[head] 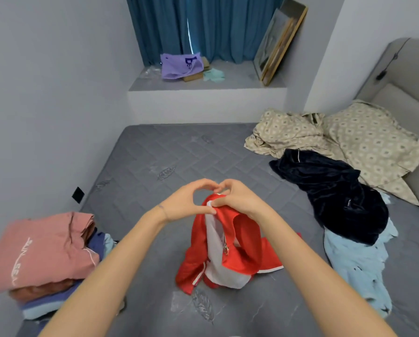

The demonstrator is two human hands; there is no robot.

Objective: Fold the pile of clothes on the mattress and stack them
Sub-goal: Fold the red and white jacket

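A red jacket with white lining and a zip (pixel 227 249) hangs over the middle of the grey mattress (pixel 155 154), its lower part bunched on the quilted surface. My left hand (pixel 186 203) and my right hand (pixel 237 198) pinch its top edge side by side, fingertips touching above the cloth. A folded stack topped by a pink garment (pixel 40 251) lies at the left edge. Unfolded at the right lie a dark navy velvet garment (pixel 332 190) and a light blue garment (pixel 359 263) partly under it.
A beige patterned blanket (pixel 349 139) is heaped at the far right against a padded headboard (pixel 402 76). Behind the mattress a raised ledge (pixel 203 93) carries a purple bag (pixel 179 65), papers and leaning frames (pixel 279 42) before teal curtains. A wall runs along the left.
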